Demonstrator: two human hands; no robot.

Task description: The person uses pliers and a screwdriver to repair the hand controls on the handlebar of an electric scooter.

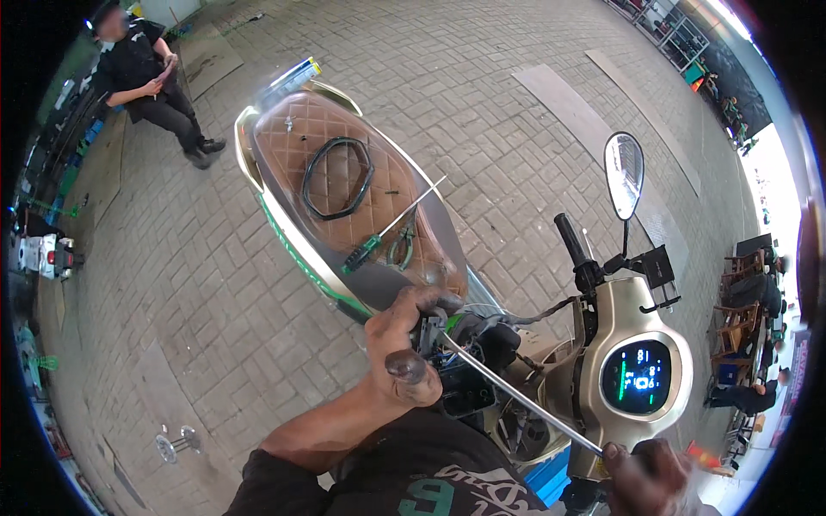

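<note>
My left hand (400, 353), dirty with grease, grips a black plastic part (428, 335) between the scooter's seat and its steering column. Wires run from that area toward the handlebar. My right hand (650, 477), slightly blurred at the lower right, is closed around the end of a long screwdriver (525, 398). Its handle is hidden in my fist. The bright shaft slants up and left, its far end at the black part beside my left fingers. On the brown quilted seat (275, 142) lie a green-handled screwdriver (363, 254), pliers (401, 249) and a black loop (306, 179).
The scooter's lit display (637, 378), handlebar grip (575, 241) and mirror (624, 176) stand to the right. A person (142, 77) in dark clothes stands at the far left on the brick paving (198, 301). Chairs (740, 331) and people line the right side.
</note>
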